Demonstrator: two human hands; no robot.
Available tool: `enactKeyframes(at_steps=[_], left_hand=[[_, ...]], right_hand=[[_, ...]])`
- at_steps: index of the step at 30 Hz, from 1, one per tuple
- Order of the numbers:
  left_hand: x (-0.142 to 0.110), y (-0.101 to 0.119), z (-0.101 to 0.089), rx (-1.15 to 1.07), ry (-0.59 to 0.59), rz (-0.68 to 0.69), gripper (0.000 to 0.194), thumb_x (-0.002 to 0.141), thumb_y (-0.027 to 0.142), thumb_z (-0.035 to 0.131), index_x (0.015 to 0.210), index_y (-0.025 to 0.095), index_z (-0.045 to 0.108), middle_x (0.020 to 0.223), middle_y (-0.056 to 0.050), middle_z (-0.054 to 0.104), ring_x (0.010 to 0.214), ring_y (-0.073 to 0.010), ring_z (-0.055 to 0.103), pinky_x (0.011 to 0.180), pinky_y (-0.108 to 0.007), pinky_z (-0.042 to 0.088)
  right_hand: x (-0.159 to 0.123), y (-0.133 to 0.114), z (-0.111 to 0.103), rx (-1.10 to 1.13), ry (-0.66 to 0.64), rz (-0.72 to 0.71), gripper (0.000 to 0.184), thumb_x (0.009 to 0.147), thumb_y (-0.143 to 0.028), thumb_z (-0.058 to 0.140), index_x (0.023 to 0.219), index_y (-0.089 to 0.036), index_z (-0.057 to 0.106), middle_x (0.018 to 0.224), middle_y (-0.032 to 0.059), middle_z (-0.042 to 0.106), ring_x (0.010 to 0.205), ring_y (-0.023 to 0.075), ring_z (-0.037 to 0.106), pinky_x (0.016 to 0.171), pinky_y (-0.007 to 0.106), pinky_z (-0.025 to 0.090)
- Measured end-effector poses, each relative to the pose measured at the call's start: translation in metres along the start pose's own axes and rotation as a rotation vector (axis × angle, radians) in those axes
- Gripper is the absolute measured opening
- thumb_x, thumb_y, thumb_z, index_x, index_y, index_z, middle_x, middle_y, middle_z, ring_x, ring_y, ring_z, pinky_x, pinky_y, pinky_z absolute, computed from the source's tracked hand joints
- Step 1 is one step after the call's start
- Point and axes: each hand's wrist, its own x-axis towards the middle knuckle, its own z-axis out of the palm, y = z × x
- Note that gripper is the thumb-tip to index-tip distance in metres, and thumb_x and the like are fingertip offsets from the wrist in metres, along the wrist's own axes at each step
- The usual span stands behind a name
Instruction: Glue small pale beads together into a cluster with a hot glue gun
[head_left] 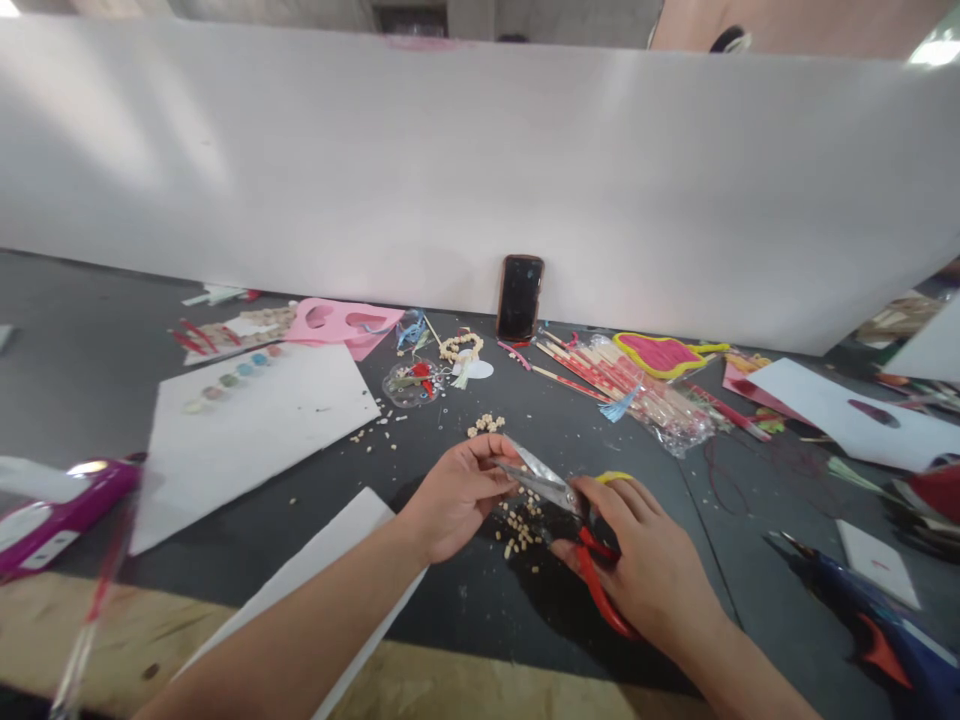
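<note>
My right hand [651, 560] grips red-handled scissors [559, 500], whose steel blades are parted and point up-left. My left hand [459, 492] has its fingers pinched together at the blade tips, holding something too small to make out. Small cream beads [521, 528] lie scattered on the dark table [480, 590] directly beneath both hands, with another small cluster of beads [486, 424] just beyond them.
A white sheet with paint dots [247, 420] lies left, another white sheet [315, 570] under my left forearm. A phone [520, 296] leans on the white back board. Sticks in plastic [637, 395], pink cutouts, a pink tool [52, 515] and a blue glue gun [877, 620] surround.
</note>
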Motion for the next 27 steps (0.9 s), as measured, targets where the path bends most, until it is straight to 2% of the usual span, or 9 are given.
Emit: enactKeyframes(at_steps=[7,15,27], left_hand=[[0.0004,-0.0017,-0.0004,0.065,-0.023,0.047,0.014,0.063,0.007,0.067,0.072,0.014,0.058,0.065,0.003,0.057,0.062,-0.0069,0.051,0.061,-0.018,0.037],[-0.0002,-0.0019,-0.0002,0.009,-0.038,0.015,0.016,0.062,0.003,0.066,0.072,0.014,0.060,0.066,0.002,0.059,0.062,-0.0074,0.052,0.062,-0.018,0.037],[-0.0003,-0.0018,0.0010,0.012,-0.033,0.032,0.015,0.062,0.006,0.068,0.073,0.013,0.059,0.066,0.002,0.057,0.063,-0.0074,0.052,0.063,-0.018,0.037]], right_hand=[[-0.0005,0.0027,0.0009,-0.022,-0.017,-0.021,0.044,0.076,-0.048,0.055,0.112,-0.024,0.052,0.096,0.0085,0.062,0.092,0.0252,0.057,0.072,0.037,0.049],[-0.0004,0.0043,0.0036,-0.064,-0.017,-0.027,0.047,0.076,-0.049,0.054,0.115,-0.023,0.050,0.098,0.0087,0.062,0.093,0.0254,0.057,0.075,0.037,0.048],[-0.0029,0.0068,0.0031,-0.158,0.054,-0.096,0.049,0.078,-0.052,0.051,0.114,-0.019,0.056,0.091,0.0084,0.066,0.083,0.0219,0.061,0.071,0.032,0.048]])
